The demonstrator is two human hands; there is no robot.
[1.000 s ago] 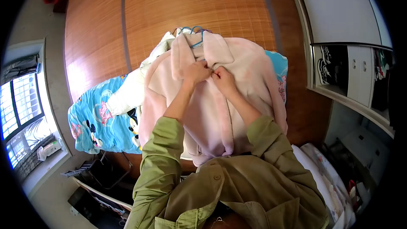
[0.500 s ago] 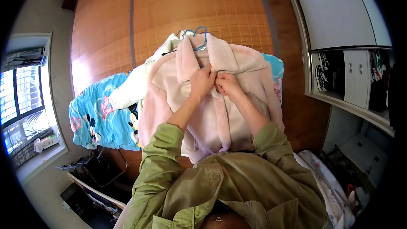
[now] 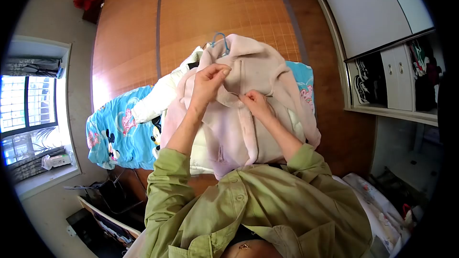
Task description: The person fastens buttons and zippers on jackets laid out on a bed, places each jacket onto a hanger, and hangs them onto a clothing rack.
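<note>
A pale pink fleece coat (image 3: 260,74) lies spread out in front of me, its collar at the far end. The hook of a blue hanger (image 3: 219,35) sticks out at its neck. Over the coat's left collar side, my left hand (image 3: 209,85) is closed in a pinch; what is between its fingertips, if anything, I cannot make out. Lower and to the right, my right hand (image 3: 258,105) pinches the coat's front edge below the collar. A white padded garment (image 3: 155,98) lies partly hidden under the coat.
A blue cartoon-print cloth (image 3: 129,134) lies beneath the garments on a wooden-slat mat (image 3: 215,5). At right stands a wardrobe (image 3: 368,14) with clothes inside. On the left are a window (image 3: 28,100) and a dark folding chair (image 3: 112,193).
My left hand has moved up and left, away from my right hand, which has shifted slightly down and right. The coat's collar and front have shifted, and the hanger hook has tilted left.
</note>
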